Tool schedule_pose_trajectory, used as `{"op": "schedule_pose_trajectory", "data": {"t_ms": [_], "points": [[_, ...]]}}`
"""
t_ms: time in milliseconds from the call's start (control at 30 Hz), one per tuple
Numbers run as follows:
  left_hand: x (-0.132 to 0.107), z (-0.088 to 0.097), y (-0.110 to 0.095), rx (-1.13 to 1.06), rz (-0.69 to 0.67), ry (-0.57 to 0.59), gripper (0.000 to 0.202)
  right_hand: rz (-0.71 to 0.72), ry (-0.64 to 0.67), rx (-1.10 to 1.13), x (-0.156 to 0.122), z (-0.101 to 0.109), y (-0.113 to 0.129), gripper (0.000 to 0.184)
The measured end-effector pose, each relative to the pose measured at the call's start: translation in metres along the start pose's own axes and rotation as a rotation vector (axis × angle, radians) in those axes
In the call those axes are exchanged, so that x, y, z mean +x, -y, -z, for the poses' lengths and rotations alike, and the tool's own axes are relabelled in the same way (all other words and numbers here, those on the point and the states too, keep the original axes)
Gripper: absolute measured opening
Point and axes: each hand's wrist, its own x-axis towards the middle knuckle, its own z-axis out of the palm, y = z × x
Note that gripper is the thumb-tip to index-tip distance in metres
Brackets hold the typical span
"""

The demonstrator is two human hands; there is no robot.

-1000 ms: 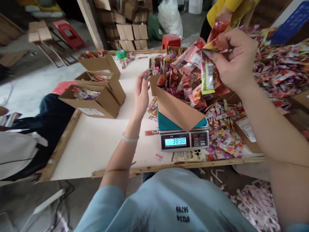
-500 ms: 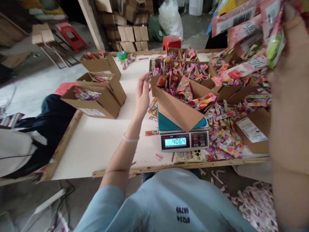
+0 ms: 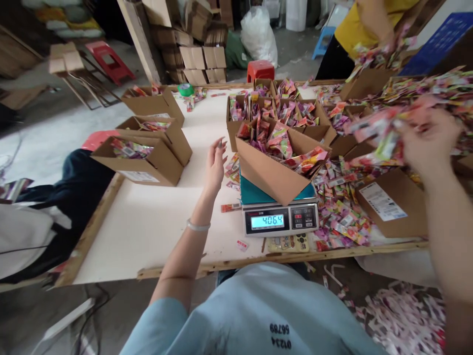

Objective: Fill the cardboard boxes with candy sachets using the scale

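My right hand (image 3: 430, 140) is closed round a bunch of candy packets (image 3: 384, 135), blurred by motion, above the heap on the right. My left hand (image 3: 215, 165) hovers with fingers apart and nothing in it, left of a cardboard box (image 3: 269, 167). That box is filled with pink and purple packets and sits at an angle on a digital scale (image 3: 279, 217). The scale's lit display reads 4064, with a decimal point I cannot place surely.
Filled boxes (image 3: 136, 160) stand at the table's left. More filled boxes (image 3: 323, 133) stand behind the scale. Loose packets (image 3: 343, 217) and a labelled box (image 3: 391, 204) lie to its right. A phone (image 3: 288, 244) is below it. Across the table a person (image 3: 373, 24) handles packets.
My right hand has lowered with the packets from high and close to the camera toward the heap. My left hand has dropped slightly. The scale reading looks the same.
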Motion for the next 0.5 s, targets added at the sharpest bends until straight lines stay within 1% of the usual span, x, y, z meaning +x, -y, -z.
{"op": "schedule_pose_trajectory", "data": {"t_ms": [67, 100, 133, 167, 200, 233, 300, 367, 400, 433, 467, 500], "points": [[-0.005, 0.000, 0.008, 0.001, 0.065, -0.017, 0.059, 0.015, 0.219, -0.142, -0.015, -0.002, 0.001, 0.025], [-0.007, -0.001, 0.011, 0.002, 0.089, -0.019, 0.059, 0.033, 0.308, -0.179, -0.020, -0.004, 0.007, 0.033], [-0.008, -0.001, 0.012, 0.003, 0.105, -0.017, 0.058, 0.049, 0.348, -0.170, -0.023, -0.005, 0.017, 0.040], [-0.009, -0.001, 0.013, 0.002, 0.113, -0.015, 0.057, 0.065, 0.356, -0.112, -0.025, -0.007, 0.029, 0.041], [-0.010, -0.001, 0.012, 0.002, 0.112, -0.014, 0.056, 0.095, 0.372, -0.021, -0.027, -0.008, 0.045, 0.038], [-0.010, -0.001, 0.011, 0.000, 0.105, -0.015, 0.056, 0.144, 0.419, 0.078, -0.029, -0.010, 0.062, 0.036], [-0.011, -0.001, 0.008, -0.005, 0.083, -0.018, 0.056, 0.302, 0.568, 0.191, -0.032, -0.014, 0.097, 0.036], [-0.013, 0.000, 0.006, -0.010, 0.069, -0.018, 0.057, 0.478, 0.698, 0.172, -0.038, -0.017, 0.125, 0.034], [-0.014, 0.001, 0.005, -0.012, 0.070, -0.016, 0.057, 0.539, 0.725, 0.151, -0.040, -0.017, 0.134, 0.029], [-0.015, 0.001, 0.005, -0.013, 0.075, -0.013, 0.057, 0.571, 0.726, 0.144, -0.042, -0.015, 0.141, 0.024], [-0.016, 0.000, 0.006, -0.014, 0.084, -0.011, 0.057, 0.576, 0.701, 0.161, -0.043, -0.012, 0.144, 0.022], [-0.017, 0.000, 0.009, -0.017, 0.097, -0.007, 0.057, 0.564, 0.647, 0.208, -0.043, -0.007, 0.143, 0.022]]}}
